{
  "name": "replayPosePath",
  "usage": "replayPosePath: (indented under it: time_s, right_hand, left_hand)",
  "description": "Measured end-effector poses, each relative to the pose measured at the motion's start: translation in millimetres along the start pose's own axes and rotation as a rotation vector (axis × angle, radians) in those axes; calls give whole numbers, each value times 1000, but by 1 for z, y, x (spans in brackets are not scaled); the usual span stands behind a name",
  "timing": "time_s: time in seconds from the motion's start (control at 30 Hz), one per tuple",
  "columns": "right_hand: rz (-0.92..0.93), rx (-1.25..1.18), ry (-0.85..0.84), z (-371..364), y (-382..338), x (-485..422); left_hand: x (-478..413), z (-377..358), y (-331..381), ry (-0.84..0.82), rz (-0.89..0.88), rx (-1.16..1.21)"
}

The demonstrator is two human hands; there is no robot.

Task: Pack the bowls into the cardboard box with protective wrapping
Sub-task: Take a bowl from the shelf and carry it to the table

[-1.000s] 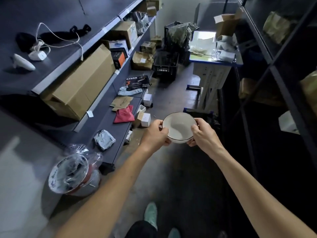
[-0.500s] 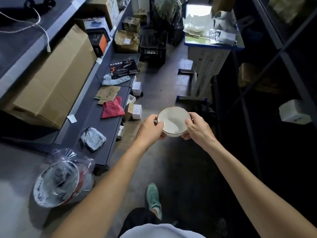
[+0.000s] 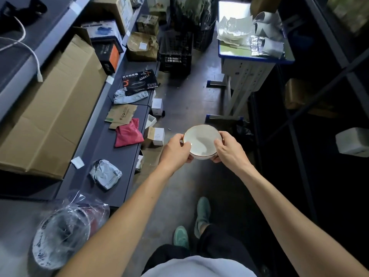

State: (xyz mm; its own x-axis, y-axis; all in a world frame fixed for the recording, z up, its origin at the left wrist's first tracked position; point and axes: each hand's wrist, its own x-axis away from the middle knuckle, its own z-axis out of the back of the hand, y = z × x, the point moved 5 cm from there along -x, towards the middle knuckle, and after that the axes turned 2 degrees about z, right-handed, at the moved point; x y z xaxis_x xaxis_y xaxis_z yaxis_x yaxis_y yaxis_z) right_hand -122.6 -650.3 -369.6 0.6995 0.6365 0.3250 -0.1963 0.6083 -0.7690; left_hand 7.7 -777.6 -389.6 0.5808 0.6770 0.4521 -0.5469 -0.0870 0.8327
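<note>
step: carrying bowl (image 3: 202, 141) to wrapping | left hand (image 3: 175, 149), right hand (image 3: 229, 149) each gripping its rim | next: probably reaching bubble wrap (image 3: 235, 30) on tabletop (image 3: 257, 60)

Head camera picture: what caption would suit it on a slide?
Storeroom aisle: left hand and right hand hold a white bowl by its rim, wrapping sheets on the table ahead.

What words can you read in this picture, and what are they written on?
"式不粘煎锅": white characters on the black flat box.
Smaller print on that same box: too small to read.
Brown card sleeve: green logo and print, too blurred to read.
Grey parcel: printed label, blurred.
Small white box: print too small to read.
Bowl: no writing visible.
</note>
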Motion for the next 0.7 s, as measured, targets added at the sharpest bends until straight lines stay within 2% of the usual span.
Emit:
replayPosePath:
  time_s: [0.4,0.57,0.7]
  right_hand:
    - [-5,-2,-33,41,-32,-131]
    - [7,80,-81,53,-46,-178]
    - [-1,36,-89,52,-61,-213]
  left_hand:
    - [-113,-11,74,62,32,-21]
    - [-152,-10,98,71,38,-5]
    - [-187,1,113,66,42,-2]
